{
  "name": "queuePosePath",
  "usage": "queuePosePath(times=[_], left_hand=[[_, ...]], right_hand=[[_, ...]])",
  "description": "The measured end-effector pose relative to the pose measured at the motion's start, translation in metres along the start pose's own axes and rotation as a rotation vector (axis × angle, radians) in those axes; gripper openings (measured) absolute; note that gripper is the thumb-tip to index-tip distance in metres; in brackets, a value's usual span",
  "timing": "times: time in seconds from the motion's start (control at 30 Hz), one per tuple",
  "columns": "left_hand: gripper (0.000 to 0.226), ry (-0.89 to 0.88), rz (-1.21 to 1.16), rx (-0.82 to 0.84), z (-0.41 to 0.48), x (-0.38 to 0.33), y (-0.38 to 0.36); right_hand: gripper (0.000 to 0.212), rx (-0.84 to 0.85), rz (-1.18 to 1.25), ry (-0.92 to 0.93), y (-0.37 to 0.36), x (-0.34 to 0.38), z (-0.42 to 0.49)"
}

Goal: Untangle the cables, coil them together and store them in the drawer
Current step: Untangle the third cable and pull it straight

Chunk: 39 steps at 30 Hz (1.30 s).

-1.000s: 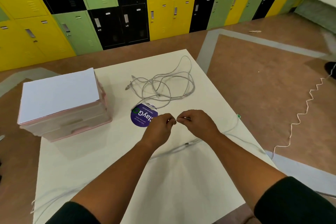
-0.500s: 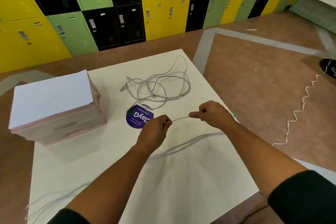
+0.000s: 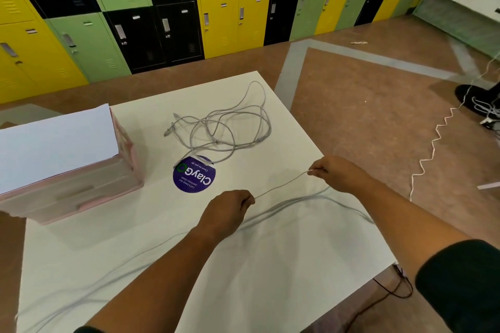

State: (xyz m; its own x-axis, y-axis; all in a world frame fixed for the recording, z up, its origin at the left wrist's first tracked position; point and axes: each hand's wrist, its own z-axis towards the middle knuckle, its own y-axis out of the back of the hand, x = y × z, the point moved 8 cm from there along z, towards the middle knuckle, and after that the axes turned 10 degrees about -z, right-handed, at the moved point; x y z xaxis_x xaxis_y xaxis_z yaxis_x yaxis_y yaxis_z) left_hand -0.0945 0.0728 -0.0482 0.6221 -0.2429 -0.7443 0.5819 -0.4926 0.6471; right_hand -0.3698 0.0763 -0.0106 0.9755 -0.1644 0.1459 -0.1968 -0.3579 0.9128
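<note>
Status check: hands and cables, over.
Left hand, right hand pinch one cable, taut between. Tangle loose beyond sticker. Drawers shut.

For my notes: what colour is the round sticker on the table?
Purple sticker, white lettering; head view.

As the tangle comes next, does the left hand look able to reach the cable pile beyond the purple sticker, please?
Probably yes, though it is busy: the left hand pinches a cable held taut with the right hand; only the flat sticker lies before the pile.

hands: left [image 3: 227, 209], right [image 3: 336, 174] | pinch cable [image 3: 281, 184] taut | tangle [image 3: 224, 130] beyond
</note>
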Motion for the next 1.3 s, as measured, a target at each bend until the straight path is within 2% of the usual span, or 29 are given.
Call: queuePosePath(times=[0.13,0.33,0.43,0.5,0.7,0.8,0.93,1.1,1.3], left_hand=[[0.026,0.033,-0.017,0.043,-0.002,0.003,-0.012],[0.023,0.045,-0.007,0.047,-0.010,0.009,-0.020],[0.023,0.058,-0.006,0.044,-0.012,0.011,-0.024],[0.024,0.069,-0.004,0.043,-0.012,0.011,-0.026],[0.029,0.091,0.013,0.035,-0.010,0.011,-0.024],[0.029,0.105,0.004,0.046,-0.007,0.012,-0.024],[0.025,0.098,-0.007,0.049,-0.005,0.015,-0.026],[0.027,0.054,0.038,0.075,-0.009,0.020,-0.035],[0.028,0.062,0.043,0.076,-0.009,0.027,-0.037]], right_hand=[[0.037,-0.047,-0.136,-0.035,-0.007,-0.018,0.002],[0.019,-0.135,-0.132,-0.231,-0.027,-0.055,0.006],[0.016,-0.218,-0.226,-0.205,-0.035,-0.057,0.006],[0.020,-0.266,-0.242,-0.206,-0.038,-0.058,0.007],[0.019,-0.325,0.036,-0.331,-0.040,-0.064,0.011],[0.022,-0.346,0.080,-0.374,-0.042,-0.063,0.010],[0.030,-0.339,0.023,-0.413,-0.040,-0.062,0.006],[0.019,-0.291,-0.010,-0.446,-0.052,-0.069,0.005],[0.025,-0.181,-0.119,-0.414,-0.074,-0.074,0.002]])
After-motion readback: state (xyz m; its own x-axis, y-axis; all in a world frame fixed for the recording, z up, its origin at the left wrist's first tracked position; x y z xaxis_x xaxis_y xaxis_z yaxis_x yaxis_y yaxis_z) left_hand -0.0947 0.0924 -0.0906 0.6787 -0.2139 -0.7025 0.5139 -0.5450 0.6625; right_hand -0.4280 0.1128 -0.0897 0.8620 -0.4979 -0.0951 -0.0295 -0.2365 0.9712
